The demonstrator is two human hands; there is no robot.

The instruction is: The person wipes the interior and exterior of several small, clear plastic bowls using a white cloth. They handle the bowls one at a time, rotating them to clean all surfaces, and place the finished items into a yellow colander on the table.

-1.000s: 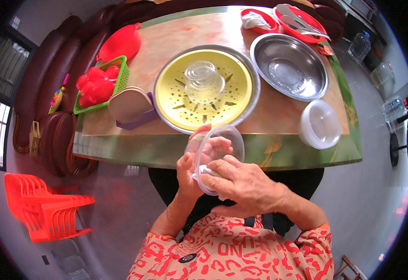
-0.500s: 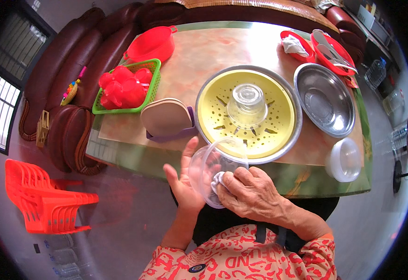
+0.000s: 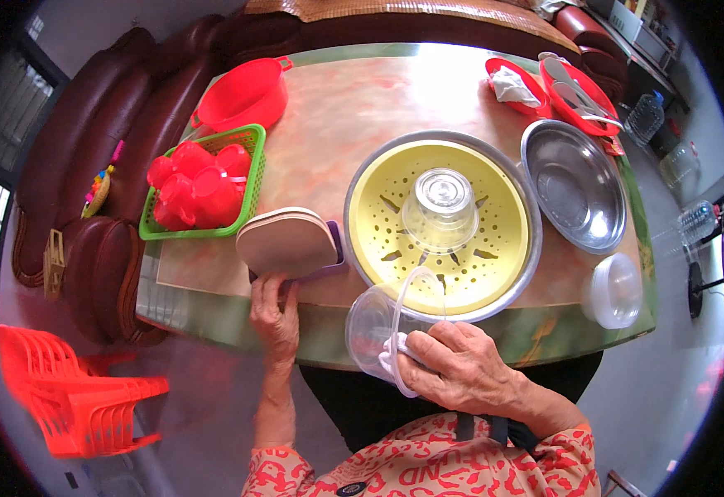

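In my right hand (image 3: 461, 364) is a clear plastic bowl (image 3: 370, 319), tipped on its side, with a white cloth (image 3: 393, 352) bunched between my fingers and its rim. My left hand (image 3: 275, 319) has its fingertips closed on the near edge of a purple holder (image 3: 334, 257), where rounded beige boards (image 3: 286, 243) stand; part of its grip is hidden. Beyond the bowl, a yellow colander (image 3: 378, 219) rests inside a metal basin (image 3: 536, 228). Clear bowls (image 3: 440, 211) sit upside down in the colander.
A green basket (image 3: 254, 166) of red cups (image 3: 213, 195) and a red basin (image 3: 246, 95) stand at left. On the right are a metal bowl (image 3: 577, 186), stacked clear bowls (image 3: 614, 290) and red trays (image 3: 602, 103) with utensils. Red chairs (image 3: 80, 393) are stacked on the floor.
My left hand has left the clear bowl and moved left to the purple holder. The right hand keeps the bowl and cloth. The whole view has shifted slightly.
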